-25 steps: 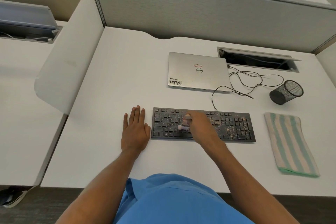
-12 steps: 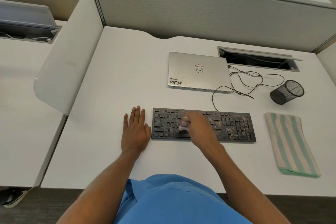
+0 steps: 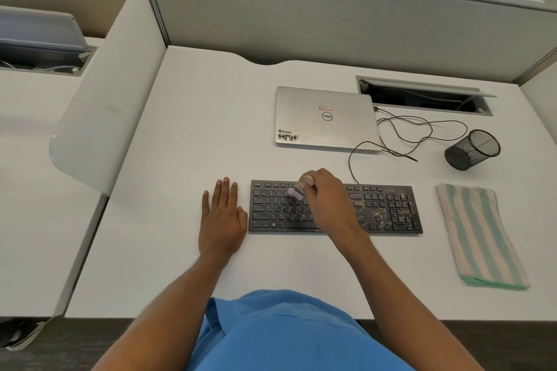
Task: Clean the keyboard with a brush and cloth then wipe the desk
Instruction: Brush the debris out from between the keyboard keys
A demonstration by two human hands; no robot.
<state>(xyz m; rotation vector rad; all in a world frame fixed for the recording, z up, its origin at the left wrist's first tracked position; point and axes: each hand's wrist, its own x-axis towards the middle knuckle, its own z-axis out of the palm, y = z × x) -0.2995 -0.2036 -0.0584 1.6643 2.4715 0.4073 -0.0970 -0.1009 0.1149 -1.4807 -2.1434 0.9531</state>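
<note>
At frame centre on the tabletop (image 3: 196,129) | right hand (image 3: 328,199) grips small lilac brush (image 3: 297,193) on black keyboard (image 3: 388,211), upper-left keys | left hand (image 3: 223,217) flat, fingers straight, beside keyboard's left end | striped cloth (image 3: 479,235) lies at right

Bright, even overhead light, faint soft shadows, wide-angle bending at edges, slight motion blur throughout
</note>
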